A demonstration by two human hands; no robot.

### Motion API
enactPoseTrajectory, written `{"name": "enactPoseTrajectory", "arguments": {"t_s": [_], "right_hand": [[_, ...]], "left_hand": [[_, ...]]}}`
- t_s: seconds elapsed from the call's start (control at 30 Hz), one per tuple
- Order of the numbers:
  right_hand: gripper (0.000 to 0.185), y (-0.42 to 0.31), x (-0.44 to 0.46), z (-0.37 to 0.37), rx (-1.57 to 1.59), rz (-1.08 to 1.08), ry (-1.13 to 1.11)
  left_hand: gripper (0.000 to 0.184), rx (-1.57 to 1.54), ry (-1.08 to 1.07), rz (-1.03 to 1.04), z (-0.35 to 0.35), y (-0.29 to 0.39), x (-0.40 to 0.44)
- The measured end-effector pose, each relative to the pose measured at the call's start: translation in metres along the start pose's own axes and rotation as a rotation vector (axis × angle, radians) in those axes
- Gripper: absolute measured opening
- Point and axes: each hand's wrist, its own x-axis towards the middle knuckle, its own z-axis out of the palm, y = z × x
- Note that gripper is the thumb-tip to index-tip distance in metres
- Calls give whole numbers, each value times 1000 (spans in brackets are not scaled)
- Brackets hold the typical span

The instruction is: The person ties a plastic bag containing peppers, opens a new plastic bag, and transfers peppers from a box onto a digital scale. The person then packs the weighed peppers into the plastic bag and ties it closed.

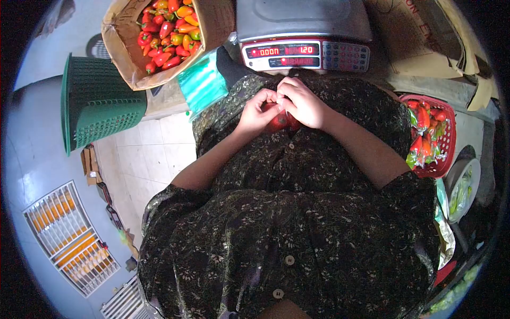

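In the head view, a small bag of red peppers (281, 124) rests against my lap, mostly covered by my fingers. My left hand (258, 112) pinches at the top of the bag from the left side. Close against it, my right hand (303, 103) is closed at the same spot, its fingertips meeting those of the left. The exact grip on the plastic is too small to make out. Just beyond the hands stands a digital scale (305, 24) with lit red digits.
An open cardboard box (119, 50) holds many loose red and orange peppers. Beside it are a teal stack of plastic bags (203, 85) and a green basket (101, 119). At right stand a red basket (450, 135) of bagged peppers, a pale bowl (474, 183) and cardboard (409, 37).
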Motion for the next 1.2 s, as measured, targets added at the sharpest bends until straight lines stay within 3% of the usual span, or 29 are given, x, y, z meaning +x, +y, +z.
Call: {"name": "enactPoseTrajectory", "arguments": {"t_s": [0.7, 1.0, 1.2], "right_hand": [[12, 1, 1, -2, -39, -2, -14], [12, -1, 3, -3, -24, 11, 3], [12, 1, 3, -2, -45, 8, 12]], "left_hand": [[13, 114, 15, -40, 2, 5, 1], [14, 545, 120, 157, 1, 10, 2], [16, 628, 207, 247, 5, 16, 4]]}}
